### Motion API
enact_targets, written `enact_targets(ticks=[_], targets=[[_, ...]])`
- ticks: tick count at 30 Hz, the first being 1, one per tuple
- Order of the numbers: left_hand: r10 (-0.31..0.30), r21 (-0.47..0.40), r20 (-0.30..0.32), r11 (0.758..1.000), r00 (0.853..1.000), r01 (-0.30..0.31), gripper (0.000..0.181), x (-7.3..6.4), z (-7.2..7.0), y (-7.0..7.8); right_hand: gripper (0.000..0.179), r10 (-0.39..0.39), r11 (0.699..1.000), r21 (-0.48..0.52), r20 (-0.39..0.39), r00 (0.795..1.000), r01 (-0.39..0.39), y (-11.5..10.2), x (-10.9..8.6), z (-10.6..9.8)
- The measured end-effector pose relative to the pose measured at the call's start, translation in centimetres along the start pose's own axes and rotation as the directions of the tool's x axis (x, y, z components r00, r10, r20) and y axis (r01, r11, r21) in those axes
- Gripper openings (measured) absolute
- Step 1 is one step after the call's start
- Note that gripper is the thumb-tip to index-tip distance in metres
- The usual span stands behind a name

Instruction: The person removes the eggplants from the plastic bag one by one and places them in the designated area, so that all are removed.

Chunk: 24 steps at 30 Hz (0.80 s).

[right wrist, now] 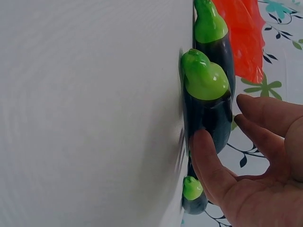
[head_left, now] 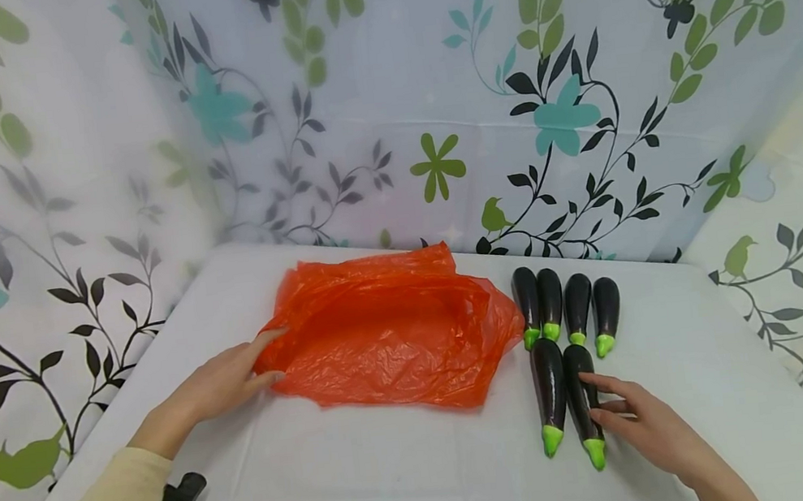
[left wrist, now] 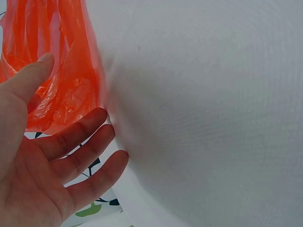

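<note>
An orange-red plastic bag lies spread on the white table, its mouth gaping. My left hand is at the bag's left edge, thumb apart from the fingers; in the left wrist view three fingers are loosely extended. Several glossy dark eggplants with bright green stem ends lie right of the bag. My right hand is over the nearest right eggplant. In the right wrist view its thumb overlaps that eggplant while the other fingertips are just beside it; firm contact is hard to judge.
A second front eggplant lies just left of the one by my hand. Behind them is a back row of eggplants. A small black object sits by my left sleeve. Leaf-patterned curtains enclose the table.
</note>
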<state>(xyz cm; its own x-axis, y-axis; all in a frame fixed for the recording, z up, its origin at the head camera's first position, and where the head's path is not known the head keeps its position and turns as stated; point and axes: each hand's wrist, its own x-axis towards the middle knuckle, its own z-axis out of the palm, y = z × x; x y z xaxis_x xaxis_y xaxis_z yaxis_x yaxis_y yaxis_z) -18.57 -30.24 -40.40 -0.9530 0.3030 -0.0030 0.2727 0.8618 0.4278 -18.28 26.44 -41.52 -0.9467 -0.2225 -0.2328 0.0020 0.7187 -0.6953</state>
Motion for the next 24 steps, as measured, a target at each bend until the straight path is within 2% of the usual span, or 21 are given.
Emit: enact_targets(ticks=[11,17,24], targets=[[0.004,-0.007,-0.003,1.0,1.0,-0.004,0.063,0.0,0.0,0.0,0.056,-0.02,1.0,-0.021,-0.013,1.0,0.02,-0.3,0.1,-0.5],[0.002,-0.026,0.028,1.0,1.0,-0.002,0.064,-0.1,-0.3,0.0,0.057,-0.033,0.999,-0.043,-0.022,0.999,0.032,-0.6,0.3,-0.9],[0.028,-0.085,0.056,0.996,0.998,-0.024,0.064,-0.3,-1.1,-0.2,0.057,-0.046,0.998,-0.049,-0.031,0.998,0.045,-1.1,0.4,-1.2]])
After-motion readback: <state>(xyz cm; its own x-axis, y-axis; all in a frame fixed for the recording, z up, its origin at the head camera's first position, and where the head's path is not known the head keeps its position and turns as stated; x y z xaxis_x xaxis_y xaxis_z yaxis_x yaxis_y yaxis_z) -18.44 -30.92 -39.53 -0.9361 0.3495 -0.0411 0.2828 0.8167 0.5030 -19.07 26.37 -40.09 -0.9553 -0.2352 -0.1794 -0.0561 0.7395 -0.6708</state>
